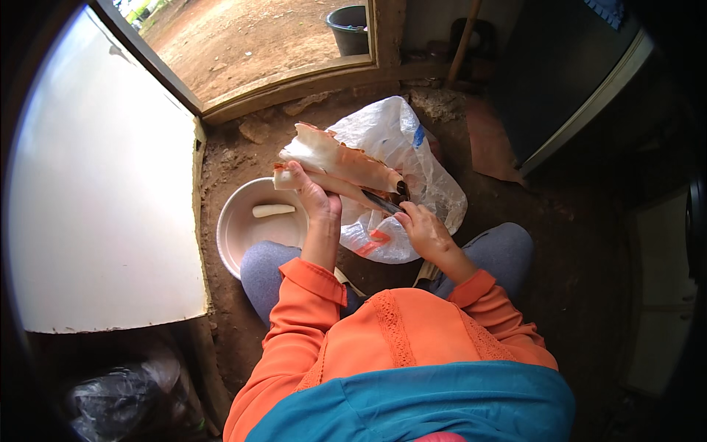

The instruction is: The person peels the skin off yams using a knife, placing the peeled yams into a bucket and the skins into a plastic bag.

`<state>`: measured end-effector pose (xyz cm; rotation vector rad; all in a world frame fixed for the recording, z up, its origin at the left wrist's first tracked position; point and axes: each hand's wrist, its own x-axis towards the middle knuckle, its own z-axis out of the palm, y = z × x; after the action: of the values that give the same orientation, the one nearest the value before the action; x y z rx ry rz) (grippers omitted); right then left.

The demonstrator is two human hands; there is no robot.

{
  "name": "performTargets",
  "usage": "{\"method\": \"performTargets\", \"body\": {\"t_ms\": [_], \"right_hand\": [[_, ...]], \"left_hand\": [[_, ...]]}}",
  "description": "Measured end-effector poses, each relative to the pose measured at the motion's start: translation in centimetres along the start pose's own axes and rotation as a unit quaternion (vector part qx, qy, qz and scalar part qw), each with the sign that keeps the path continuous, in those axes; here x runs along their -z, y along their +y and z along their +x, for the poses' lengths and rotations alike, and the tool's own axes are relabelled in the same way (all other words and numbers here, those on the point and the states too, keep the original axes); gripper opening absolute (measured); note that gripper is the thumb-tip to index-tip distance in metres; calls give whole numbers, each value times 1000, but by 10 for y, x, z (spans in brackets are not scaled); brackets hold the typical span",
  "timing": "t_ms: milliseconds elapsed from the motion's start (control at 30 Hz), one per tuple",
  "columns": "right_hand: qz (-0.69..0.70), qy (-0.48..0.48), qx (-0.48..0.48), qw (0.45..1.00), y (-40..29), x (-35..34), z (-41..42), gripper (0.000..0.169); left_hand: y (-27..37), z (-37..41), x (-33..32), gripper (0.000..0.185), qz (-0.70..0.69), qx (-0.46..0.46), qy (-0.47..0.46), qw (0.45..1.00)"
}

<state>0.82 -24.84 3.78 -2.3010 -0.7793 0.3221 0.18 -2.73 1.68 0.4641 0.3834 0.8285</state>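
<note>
My left hand (317, 194) grips a long pale plant stalk (326, 182) near its left end, thumb on top. A wide peeled sheath (339, 157), whitish with reddish-brown ragged edges, spreads open along the stalk's far side. My right hand (422, 225) is closed around the near end of a dark knife (382, 203), its blade lying against the stalk. Beneath them a translucent white woven plastic sack (436, 177) with blue and red marks lies on the ground. Left of it, a round white basin (235, 237) holds one smooth white peeled piece (273, 210).
My bent knees flank the work, the left one overlapping the basin's rim. A white panel (105, 193) stands at the left. Beyond are a wooden door sill (287, 88) and an outdoor bucket (349, 33). A wooden pole (465, 41) and dark panel (558, 77) stand at the right.
</note>
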Motion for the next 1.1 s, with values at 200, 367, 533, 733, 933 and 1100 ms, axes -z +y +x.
{"method": "performTargets", "body": {"t_ms": [200, 367, 533, 733, 933, 1100], "right_hand": [[-72, 24, -11, 997, 1, -18, 1, 37], [-84, 31, -34, 995, -2, -20, 3, 42], [98, -24, -21, 995, 22, -31, 15, 45], [18, -6, 0, 1000, 7, -15, 10, 45], [-30, 15, 9, 999, 4, -23, 13, 43], [83, 1, -1, 997, 15, -30, 17, 44]], "left_hand": [[2, -4, -4, 65, 8, -9, 3, 1000], [2, -14, -14, 62, 23, -16, 30, 999], [-2, -5, -5, 61, 59, -46, -6, 997], [0, -10, -10, 59, 41, -44, -6, 998], [-3, -11, -10, 57, 31, -27, 12, 999], [-6, -5, -3, 55, 48, -47, -19, 998]]}}
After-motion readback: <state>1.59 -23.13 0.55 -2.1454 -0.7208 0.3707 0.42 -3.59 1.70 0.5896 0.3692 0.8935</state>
